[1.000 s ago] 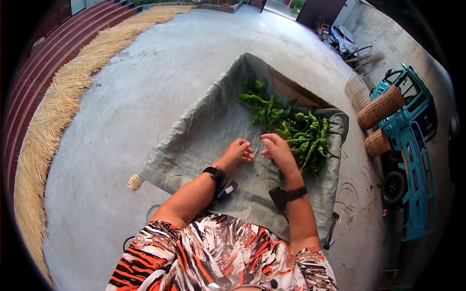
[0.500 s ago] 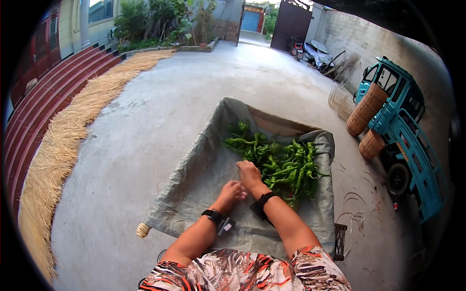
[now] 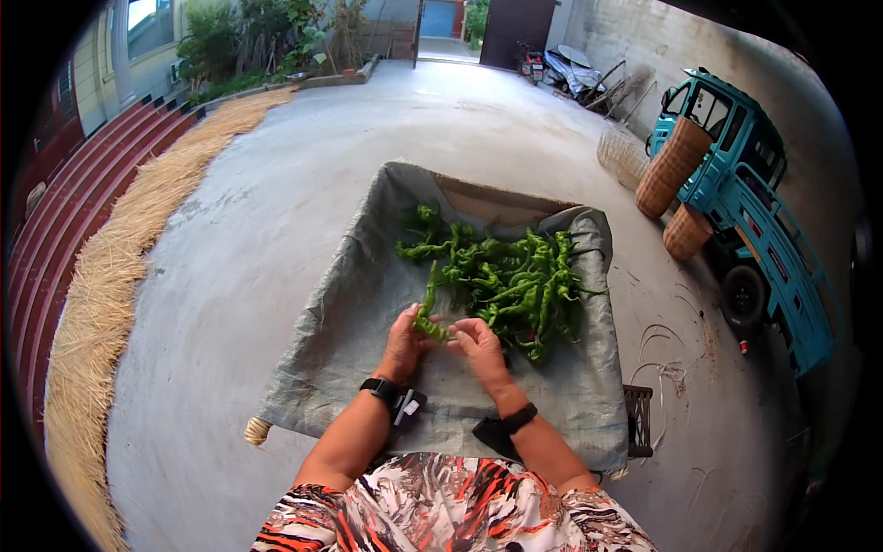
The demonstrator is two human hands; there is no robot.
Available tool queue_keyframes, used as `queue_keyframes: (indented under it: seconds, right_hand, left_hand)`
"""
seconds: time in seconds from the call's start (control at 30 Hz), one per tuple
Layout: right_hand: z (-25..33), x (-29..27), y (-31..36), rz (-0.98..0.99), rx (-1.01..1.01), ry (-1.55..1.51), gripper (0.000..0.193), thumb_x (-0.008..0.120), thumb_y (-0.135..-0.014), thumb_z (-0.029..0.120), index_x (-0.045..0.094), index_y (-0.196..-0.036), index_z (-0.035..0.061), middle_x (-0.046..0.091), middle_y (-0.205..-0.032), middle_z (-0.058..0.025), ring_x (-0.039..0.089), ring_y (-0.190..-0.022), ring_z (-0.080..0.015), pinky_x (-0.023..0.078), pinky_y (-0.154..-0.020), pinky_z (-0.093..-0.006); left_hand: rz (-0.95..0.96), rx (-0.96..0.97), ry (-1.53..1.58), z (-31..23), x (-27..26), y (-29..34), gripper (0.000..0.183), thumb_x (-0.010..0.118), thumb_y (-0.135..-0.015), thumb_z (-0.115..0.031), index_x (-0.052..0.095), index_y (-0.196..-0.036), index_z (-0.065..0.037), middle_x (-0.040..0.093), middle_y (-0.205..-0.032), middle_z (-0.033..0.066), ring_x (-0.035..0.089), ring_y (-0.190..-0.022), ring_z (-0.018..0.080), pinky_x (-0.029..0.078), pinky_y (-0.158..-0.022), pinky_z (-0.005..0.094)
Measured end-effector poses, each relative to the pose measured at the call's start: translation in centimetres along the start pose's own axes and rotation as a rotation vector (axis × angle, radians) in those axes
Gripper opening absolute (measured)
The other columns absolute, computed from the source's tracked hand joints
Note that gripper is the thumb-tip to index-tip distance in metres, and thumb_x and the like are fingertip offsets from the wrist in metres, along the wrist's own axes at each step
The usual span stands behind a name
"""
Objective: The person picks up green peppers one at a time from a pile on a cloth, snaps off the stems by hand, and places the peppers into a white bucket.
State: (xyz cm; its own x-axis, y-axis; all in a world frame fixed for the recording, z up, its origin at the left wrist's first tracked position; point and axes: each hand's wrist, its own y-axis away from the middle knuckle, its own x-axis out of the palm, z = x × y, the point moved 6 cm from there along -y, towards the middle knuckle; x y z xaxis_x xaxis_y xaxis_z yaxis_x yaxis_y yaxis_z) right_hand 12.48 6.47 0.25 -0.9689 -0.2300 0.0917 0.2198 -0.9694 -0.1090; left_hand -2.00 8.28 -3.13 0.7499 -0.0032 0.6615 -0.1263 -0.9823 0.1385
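A long, wrinkled green pepper (image 3: 430,299) stands up out of my left hand (image 3: 402,342), whose fingers are closed round its lower part. Thumb and fingers of my right hand (image 3: 482,351) pinch at the lower end of the same pepper, partly hiding it. Both hands are over the near part of a grey cloth-lined tray (image 3: 322,368). Just beyond my right hand lies a heap of green peppers (image 3: 520,276), spread over the tray's far and right side.
A strip of dry straw (image 3: 101,294) runs beside red steps (image 3: 83,198) on the left. To the right stand a teal three-wheeled truck (image 3: 773,239), a tall wicker basket (image 3: 674,166) and a smaller one (image 3: 687,232). A dark gate (image 3: 517,35) is at the back.
My right hand has drawn back from the heap toward me, and a pepper is now between my hands. My left hand has risen and closed on it. The view has shifted slightly.
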Motion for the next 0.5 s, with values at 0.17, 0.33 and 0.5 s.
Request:
queue_keyframes:
  seconds: [0.17,0.33,0.5]
  right_hand:
    - [-2.3,-1.5,0.7,-0.022,0.233,0.117,0.016,0.053,-0.091,0.016,0.056,-0.099,0.0027,0.061,-0.085,-0.0053,0.061,-0.068,-0.0120,0.049,-0.060,-0.0235]
    - [-1.1,-2.0,0.4,-0.034,0.137,0.070,0.019,0.051,-0.092,0.022,0.056,-0.096,0.0039,0.062,-0.079,-0.0045,0.060,-0.065,-0.0112,0.049,-0.059,-0.0232]
    - [4.5,-3.0,-0.2,-0.169,-0.050,0.027,0.018,0.050,-0.093,0.021,0.057,-0.091,0.0039,0.061,-0.076,-0.0049,0.059,-0.060,-0.0100,0.049,-0.056,-0.0227]
  left_hand:
    - [0.005,0.009,-0.019,0.2,0.1,0.2,0.029,0.049,-0.091,-0.024,0.045,-0.116,-0.009,0.061,-0.099,0.0085,0.062,-0.079,0.0186,0.051,-0.067,0.0286]
    - [0.043,0.010,-0.083,0.4,0.6,0.2,0.030,0.048,-0.092,-0.024,0.044,-0.116,-0.006,0.059,-0.098,0.0094,0.061,-0.080,0.0184,0.052,-0.068,0.0292]
    - [0.003,-0.038,0.000,1.1,-1.6,-0.5,0.031,0.048,-0.092,-0.021,0.043,-0.115,-0.002,0.057,-0.095,0.0116,0.060,-0.079,0.0184,0.052,-0.070,0.0290]
